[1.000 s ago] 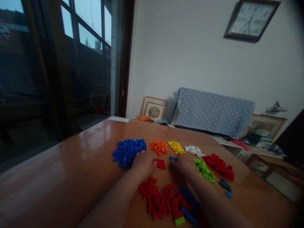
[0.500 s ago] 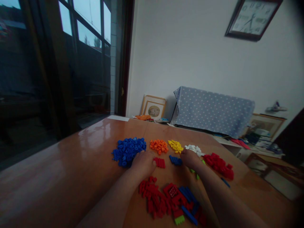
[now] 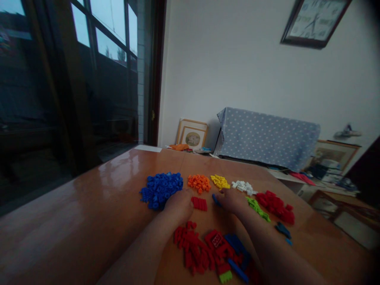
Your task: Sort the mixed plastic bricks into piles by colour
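My left hand (image 3: 179, 204) rests on the table between the blue brick pile (image 3: 162, 190) and a small row of red bricks (image 3: 199, 204), its fingertips beside the row. What its curled fingers hold, if anything, is hidden. Over the small group of blue bricks (image 3: 216, 200) lies my right hand (image 3: 231, 199), covering most of them; its fingers are bent down and their grip cannot be made out. Orange pieces (image 3: 199, 183), yellow pieces (image 3: 220, 182) and white pieces (image 3: 243, 187) lie beyond the hands.
Green pieces (image 3: 257, 209), a red pile (image 3: 276, 206) and dark blue pieces (image 3: 283, 230) lie right of my right arm. Nearer me are long red bricks (image 3: 194, 249) and mixed red and blue bricks (image 3: 221, 245) on the brown table (image 3: 118, 190).
My right hand has moved left, from beside the small blue group to over it, uncovering the green pieces. My left hand has barely moved.
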Tool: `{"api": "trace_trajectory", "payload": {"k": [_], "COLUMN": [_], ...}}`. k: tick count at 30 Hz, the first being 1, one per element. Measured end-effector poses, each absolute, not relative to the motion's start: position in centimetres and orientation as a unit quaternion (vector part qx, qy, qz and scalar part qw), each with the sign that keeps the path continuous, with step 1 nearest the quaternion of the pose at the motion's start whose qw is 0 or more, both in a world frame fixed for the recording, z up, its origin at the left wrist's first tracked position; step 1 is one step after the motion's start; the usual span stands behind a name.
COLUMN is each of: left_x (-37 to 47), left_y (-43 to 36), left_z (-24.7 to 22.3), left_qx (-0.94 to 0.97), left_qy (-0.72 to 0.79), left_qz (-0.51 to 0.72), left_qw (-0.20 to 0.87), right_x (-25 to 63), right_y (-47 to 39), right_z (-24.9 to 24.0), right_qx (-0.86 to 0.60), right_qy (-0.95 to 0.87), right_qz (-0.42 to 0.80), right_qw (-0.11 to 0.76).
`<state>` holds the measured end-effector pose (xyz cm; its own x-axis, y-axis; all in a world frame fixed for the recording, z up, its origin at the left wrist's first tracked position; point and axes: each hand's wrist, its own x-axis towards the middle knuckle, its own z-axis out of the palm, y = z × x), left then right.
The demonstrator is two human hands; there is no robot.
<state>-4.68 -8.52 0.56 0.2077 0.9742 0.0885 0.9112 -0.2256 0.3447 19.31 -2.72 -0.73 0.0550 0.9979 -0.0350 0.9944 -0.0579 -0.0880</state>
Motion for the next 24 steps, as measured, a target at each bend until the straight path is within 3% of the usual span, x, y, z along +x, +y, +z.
{"api": "trace_trajectory", "payload": {"k": [11, 24], "left_x": [-4.7, -4.6], "left_y": [-8.4, -8.7], "left_z": [-0.3, 0.3], "left_qx": [0.784, 0.787], "left_qy": [0.597, 0.594], "left_qz": [0.142, 0.137], "left_qw": [0.091, 0.096], "right_x": [18.4, 21.8], "right_y": [-2.9, -3.9], "right_z": [0.0, 0.3], "right_qx": [-0.643, -0.659], "right_qy": [-0.765, -0.747], "right_qz": [0.044, 0.077], "right_qw": [-0.008, 0.04]}}
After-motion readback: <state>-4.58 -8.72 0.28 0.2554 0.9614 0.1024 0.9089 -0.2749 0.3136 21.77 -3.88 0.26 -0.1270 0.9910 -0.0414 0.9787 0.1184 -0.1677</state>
